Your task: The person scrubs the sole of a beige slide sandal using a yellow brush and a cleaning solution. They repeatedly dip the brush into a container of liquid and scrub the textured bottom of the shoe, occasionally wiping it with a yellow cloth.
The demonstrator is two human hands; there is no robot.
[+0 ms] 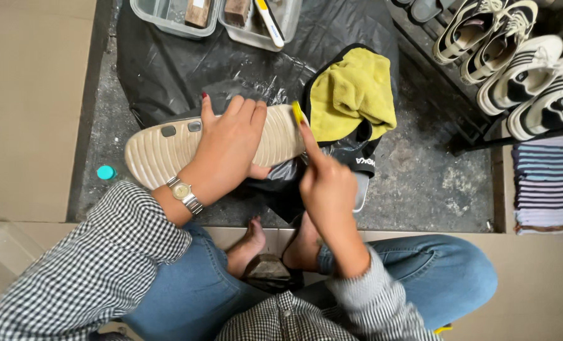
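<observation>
My left hand grips a shoe turned sole up, its cream ribbed sole facing me. A metal wristwatch sits on that wrist. My right hand holds a small yellow brush-like tool whose tip touches the toe end of the sole. A yellow cloth lies on a black bag just beyond the toe. Both hands work above a black plastic sheet.
Two clear plastic tubs with brushes stand at the far edge. Several sneakers line a rack at the upper right, above a striped mat. A small teal cap lies at left. My crossed legs in jeans fill the bottom.
</observation>
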